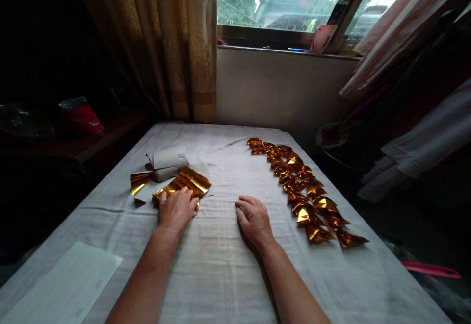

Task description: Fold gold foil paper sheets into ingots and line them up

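Observation:
My left hand rests over a small pile of shiny gold foil sheets on the left half of the table, its fingers bent onto them. How many sheets the fingers grip is hidden. My right hand lies on the cloth near the middle, loosely curled, with thumb and fingers a little apart and nothing visible in it. Right of it, folded gold foil pieces with pointed ends lie in long rows running away from me. A loose gold strip sits left of the pile.
A white-grey roll or wrapped bundle lies behind the foil pile. A pale sheet is at the near left of the cloth-covered table. Curtain and wall stand behind; clothes hang at right. A red packet sits left.

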`<action>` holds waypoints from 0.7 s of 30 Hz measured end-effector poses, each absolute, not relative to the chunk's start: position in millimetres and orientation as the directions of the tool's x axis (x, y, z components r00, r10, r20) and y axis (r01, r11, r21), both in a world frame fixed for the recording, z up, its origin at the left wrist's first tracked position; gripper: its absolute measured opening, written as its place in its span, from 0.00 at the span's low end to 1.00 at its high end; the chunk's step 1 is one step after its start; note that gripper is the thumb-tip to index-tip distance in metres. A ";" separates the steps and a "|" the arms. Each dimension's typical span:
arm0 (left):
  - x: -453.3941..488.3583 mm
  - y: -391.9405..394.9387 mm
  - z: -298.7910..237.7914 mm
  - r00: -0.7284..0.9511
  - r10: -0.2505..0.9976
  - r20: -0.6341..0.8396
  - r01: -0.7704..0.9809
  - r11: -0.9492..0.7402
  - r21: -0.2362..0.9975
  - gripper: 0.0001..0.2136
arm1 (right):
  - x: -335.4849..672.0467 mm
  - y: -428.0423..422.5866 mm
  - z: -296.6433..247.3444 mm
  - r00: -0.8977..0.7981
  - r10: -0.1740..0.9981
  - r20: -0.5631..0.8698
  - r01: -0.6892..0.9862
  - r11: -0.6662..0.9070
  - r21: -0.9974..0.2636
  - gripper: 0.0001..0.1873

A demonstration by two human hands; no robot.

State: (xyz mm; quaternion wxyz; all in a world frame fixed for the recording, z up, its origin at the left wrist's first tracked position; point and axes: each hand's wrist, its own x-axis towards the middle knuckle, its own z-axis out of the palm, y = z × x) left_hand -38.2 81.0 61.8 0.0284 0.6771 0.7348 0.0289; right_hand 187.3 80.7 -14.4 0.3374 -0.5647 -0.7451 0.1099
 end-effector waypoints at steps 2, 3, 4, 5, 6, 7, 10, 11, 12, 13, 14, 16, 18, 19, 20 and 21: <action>-38.4 81.0 67.5 -0.089 0.996 -0.033 0.991 0.091 0.102 0.13 | 187.3 81.4 -14.8 -0.134 0.914 0.383 0.764 0.341 -0.548 0.13; -38.7 81.1 69.6 -0.102 0.994 -0.045 0.988 0.107 0.113 0.13 | 187.2 81.6 -14.9 -0.133 0.914 0.384 0.762 0.342 -0.550 0.13; -39.1 81.4 71.1 -0.118 0.991 -0.057 0.985 0.124 0.122 0.13 | 187.2 81.7 -14.8 -0.133 0.913 0.386 0.760 0.344 -0.551 0.13; -39.4 81.7 72.4 -0.135 0.989 -0.065 0.981 0.143 0.128 0.13 | 187.1 81.7 -14.6 -0.133 0.912 0.387 0.759 0.345 -0.552 0.13; -39.6 82.0 73.4 -0.149 0.986 -0.071 0.978 0.158 0.133 0.14 | 187.1 81.6 -14.4 -0.133 0.912 0.389 0.759 0.346 -0.552 0.13; -39.6 82.1 74.4 -0.156 0.985 -0.078 0.977 0.166 0.136 0.14 | 187.1 81.5 -14.2 -0.133 0.911 0.389 0.759 0.346 -0.552 0.13; -38.5 81.4 78.0 -0.169 0.983 -0.067 0.975 0.177 0.134 0.15 | 187.1 81.1 -13.7 -0.130 0.912 0.389 0.760 0.344 -0.551 0.12; -38.0 80.8 79.5 -0.177 0.983 -0.044 0.974 0.181 0.135 0.15 | 187.1 81.0 -13.7 -0.129 0.912 0.389 0.760 0.343 -0.552 0.13; -37.6 80.0 80.9 -0.187 0.982 -0.011 0.972 0.187 0.140 0.15 | 187.1 81.0 -13.8 -0.128 0.912 0.390 0.759 0.343 -0.554 0.13; -37.2 79.3 82.2 -0.199 0.980 0.030 0.970 0.192 0.152 0.14 | 187.1 81.1 -14.0 -0.126 0.911 0.392 0.756 0.344 -0.557 0.13; -36.9 78.6 83.4 -0.209 0.975 0.079 0.966 0.193 0.174 0.14 | 187.1 81.3 -14.4 -0.125 0.911 0.394 0.753 0.345 -0.560 0.13; -36.4 77.7 84.9 -0.221 0.957 0.188 0.952 0.170 0.253 0.14 | 187.2 81.9 -15.8 -0.118 0.908 0.401 0.744 0.348 -0.570 0.13; -35.5 77.9 85.2 -0.218 0.931 0.294 0.921 0.097 0.378 0.14 | 187.3 82.9 -17.7 -0.105 0.903 0.417 0.728 0.356 -0.586 0.14; -34.9 78.4 84.9 -0.217 0.918 0.333 0.891 0.047 0.451 0.14 | 187.4 83.4 -18.7 -0.095 0.897 0.431 0.715 0.362 -0.598 0.15; -34.1 79.1 84.3 -0.215 0.909 0.357 0.852 -0.004 0.524 0.14 | 187.3 84.0 -19.7 -0.080 0.891 0.446 0.700 0.369 -0.612 0.16; -33.2 80.1 83.4 -0.212 0.905 0.368 0.805 -0.051 0.591 0.15 | 187.3 84.5 -20.5 -0.063 0.884 0.463 0.681 0.377 -0.628 0.17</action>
